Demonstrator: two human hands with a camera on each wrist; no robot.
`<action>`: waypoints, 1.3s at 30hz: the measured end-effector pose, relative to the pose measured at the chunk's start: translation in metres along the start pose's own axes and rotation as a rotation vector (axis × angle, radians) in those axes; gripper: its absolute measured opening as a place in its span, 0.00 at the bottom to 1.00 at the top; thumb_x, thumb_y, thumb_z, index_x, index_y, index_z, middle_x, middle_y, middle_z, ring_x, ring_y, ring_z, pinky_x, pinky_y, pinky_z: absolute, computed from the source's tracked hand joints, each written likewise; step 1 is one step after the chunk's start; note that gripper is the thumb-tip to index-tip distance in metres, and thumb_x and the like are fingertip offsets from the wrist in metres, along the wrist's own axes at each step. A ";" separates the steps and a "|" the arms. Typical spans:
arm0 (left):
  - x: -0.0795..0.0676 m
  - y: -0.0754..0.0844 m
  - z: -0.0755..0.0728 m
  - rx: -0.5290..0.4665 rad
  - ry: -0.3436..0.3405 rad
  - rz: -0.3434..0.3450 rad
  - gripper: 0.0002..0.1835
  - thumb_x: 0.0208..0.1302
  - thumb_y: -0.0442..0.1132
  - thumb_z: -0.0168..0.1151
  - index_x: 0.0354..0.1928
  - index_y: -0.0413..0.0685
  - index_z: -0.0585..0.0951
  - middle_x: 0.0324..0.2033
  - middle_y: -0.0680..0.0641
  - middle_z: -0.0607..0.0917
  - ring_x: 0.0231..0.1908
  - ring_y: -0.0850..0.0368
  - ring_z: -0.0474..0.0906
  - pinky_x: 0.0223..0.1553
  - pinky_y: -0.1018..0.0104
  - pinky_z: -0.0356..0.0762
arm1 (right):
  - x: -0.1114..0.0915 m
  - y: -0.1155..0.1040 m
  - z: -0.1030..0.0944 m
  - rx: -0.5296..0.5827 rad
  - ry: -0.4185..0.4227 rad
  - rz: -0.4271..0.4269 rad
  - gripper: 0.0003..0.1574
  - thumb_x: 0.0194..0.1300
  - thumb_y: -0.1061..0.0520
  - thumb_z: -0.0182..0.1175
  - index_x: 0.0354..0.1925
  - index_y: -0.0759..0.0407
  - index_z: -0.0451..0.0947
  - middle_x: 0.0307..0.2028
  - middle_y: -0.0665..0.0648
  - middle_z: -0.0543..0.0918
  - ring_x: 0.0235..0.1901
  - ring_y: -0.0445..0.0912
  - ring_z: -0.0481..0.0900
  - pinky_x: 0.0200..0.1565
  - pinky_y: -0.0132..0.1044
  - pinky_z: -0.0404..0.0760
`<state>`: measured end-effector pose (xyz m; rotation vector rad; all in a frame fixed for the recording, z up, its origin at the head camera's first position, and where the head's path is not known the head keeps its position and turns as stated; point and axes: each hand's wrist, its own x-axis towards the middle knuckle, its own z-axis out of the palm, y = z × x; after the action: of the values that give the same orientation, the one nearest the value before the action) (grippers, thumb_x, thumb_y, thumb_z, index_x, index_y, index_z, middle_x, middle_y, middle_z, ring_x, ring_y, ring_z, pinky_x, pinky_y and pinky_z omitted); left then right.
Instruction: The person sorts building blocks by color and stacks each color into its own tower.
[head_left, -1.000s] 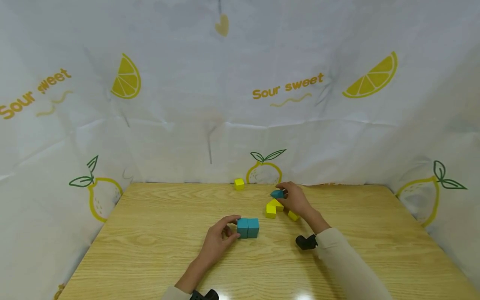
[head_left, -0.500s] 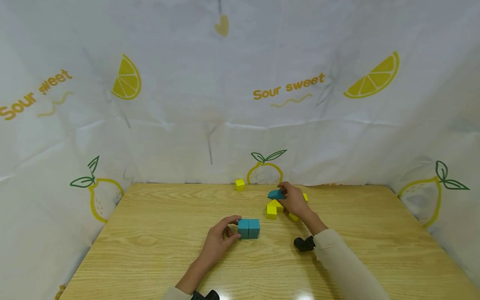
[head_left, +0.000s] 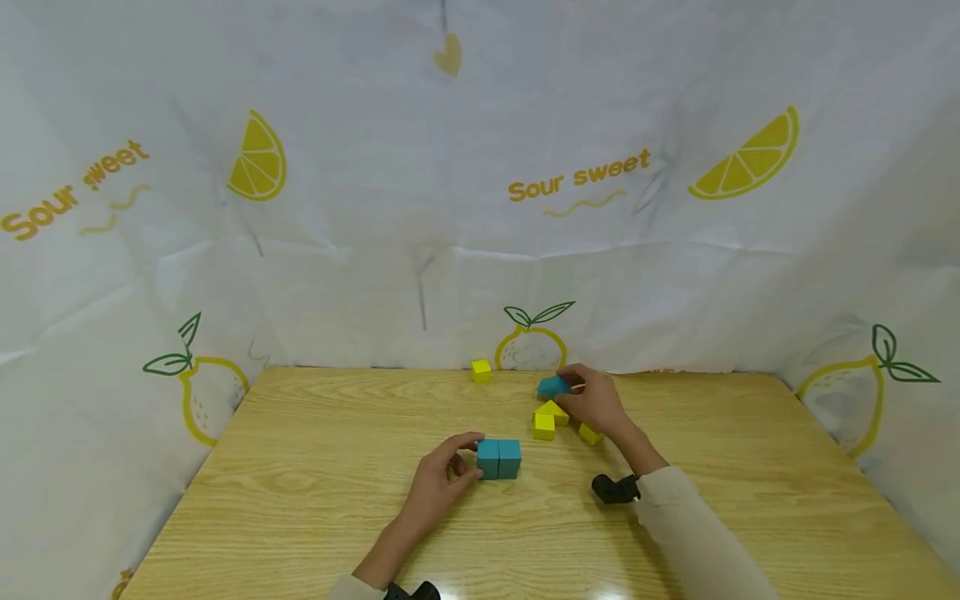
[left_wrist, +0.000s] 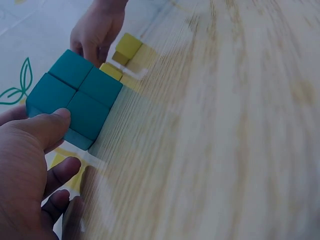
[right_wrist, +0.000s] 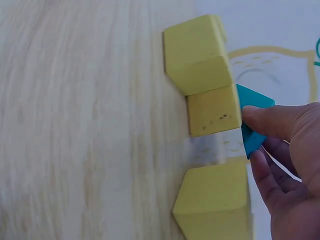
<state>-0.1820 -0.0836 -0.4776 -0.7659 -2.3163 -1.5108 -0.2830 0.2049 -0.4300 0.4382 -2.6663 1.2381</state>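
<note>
My left hand (head_left: 437,482) pinches the left side of several teal cubes (head_left: 498,460), with the thumb in front and the index finger behind. In the left wrist view these teal cubes (left_wrist: 75,95) sit flush, two by two, with the thumb on one face. Farther back, my right hand (head_left: 596,402) holds a teal triangular block (head_left: 553,387) between thumb and fingers. The right wrist view shows that triangular block (right_wrist: 256,122) just behind a small yellow block (right_wrist: 215,111). Below it in the head view lie a yellow triangular block (head_left: 553,411) and a yellow cube (head_left: 543,427).
A yellow block (head_left: 590,433) lies under the right wrist. One lone yellow cube (head_left: 481,372) stands at the back edge of the wooden table (head_left: 337,467). A white cloth printed with lemons (head_left: 375,283) hangs behind and at both sides.
The teal triangular block has shifted slightly left and turned in the right hand. A bit of yellow behind that hand, seen half a second ago, is now hidden. The left hand stays put.
</note>
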 end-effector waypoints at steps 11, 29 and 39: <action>0.000 0.001 0.000 -0.001 0.001 -0.001 0.28 0.56 0.29 0.68 0.60 0.53 0.75 0.45 0.53 0.82 0.27 0.61 0.71 0.29 0.67 0.74 | -0.015 -0.025 -0.002 0.078 0.059 -0.080 0.26 0.59 0.64 0.67 0.56 0.66 0.76 0.46 0.62 0.80 0.46 0.56 0.78 0.46 0.44 0.79; 0.001 0.009 0.001 -0.010 0.025 -0.033 0.27 0.56 0.27 0.67 0.59 0.49 0.76 0.44 0.50 0.81 0.26 0.53 0.73 0.28 0.63 0.73 | -0.043 -0.052 0.007 0.165 0.024 -0.179 0.26 0.57 0.64 0.68 0.55 0.61 0.77 0.48 0.57 0.81 0.47 0.52 0.78 0.47 0.48 0.79; 0.001 0.015 0.000 -0.006 0.023 -0.058 0.27 0.56 0.26 0.67 0.59 0.47 0.76 0.44 0.49 0.81 0.27 0.52 0.73 0.27 0.65 0.72 | -0.050 -0.060 0.014 0.208 -0.014 -0.213 0.25 0.57 0.63 0.68 0.54 0.62 0.78 0.49 0.57 0.81 0.46 0.52 0.78 0.46 0.51 0.79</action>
<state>-0.1740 -0.0781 -0.4657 -0.6849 -2.3378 -1.5427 -0.2161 0.1669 -0.4096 0.7408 -2.4329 1.4517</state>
